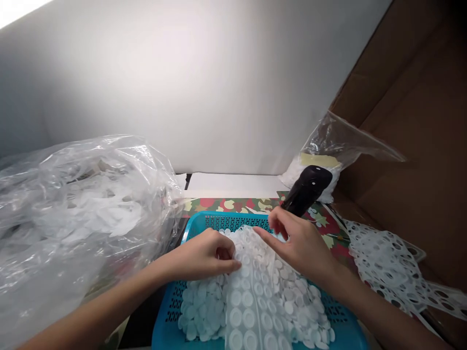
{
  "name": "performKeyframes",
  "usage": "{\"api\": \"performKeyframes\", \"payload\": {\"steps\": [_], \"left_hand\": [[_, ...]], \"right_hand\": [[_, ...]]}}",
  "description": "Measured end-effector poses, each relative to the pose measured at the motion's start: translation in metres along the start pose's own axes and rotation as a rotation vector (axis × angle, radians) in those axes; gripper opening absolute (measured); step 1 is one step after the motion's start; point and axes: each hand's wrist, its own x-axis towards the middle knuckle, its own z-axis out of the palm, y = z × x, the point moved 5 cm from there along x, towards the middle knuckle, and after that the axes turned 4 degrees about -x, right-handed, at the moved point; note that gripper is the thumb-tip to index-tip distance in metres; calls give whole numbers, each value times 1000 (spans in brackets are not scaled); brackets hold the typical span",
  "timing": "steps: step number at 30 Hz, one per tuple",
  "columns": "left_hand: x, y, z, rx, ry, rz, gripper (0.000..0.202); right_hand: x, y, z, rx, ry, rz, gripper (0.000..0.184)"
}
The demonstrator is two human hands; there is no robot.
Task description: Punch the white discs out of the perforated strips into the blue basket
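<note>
My left hand has its fingers curled, with thumb and forefinger closed at the left edge of a white plastic sheet of raised round discs. At the sheet's far end is my right hand; its thumb is stretched out near the sheet and stands apart from the bent fingers. The sheet has two strips side by side and runs toward me over a heap of loose white discs. A blue perforated plastic basket holds the heap and the sheet.
Behind my right hand rises a black object with a rounded top. To the left lies a large clear plastic bag with white pieces. Punched-out white sheets pile up at right, below a cardboard wall. A filled clear bag stands at the back.
</note>
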Motion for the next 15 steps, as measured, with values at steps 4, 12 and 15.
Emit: {"api": "performKeyframes", "payload": {"steps": [4,12,15], "left_hand": [[-8,-14,-11,-89,38,-97,28],[-13,-26,-18,-297,14,-96,28],[-12,-24,-19,-292,17,-56,25]], "right_hand": [[10,-37,8,16,-127,-318,13],[6,-56,30,-31,-187,-467,17],[5,-53,32,-1,-149,-457,16]]}}
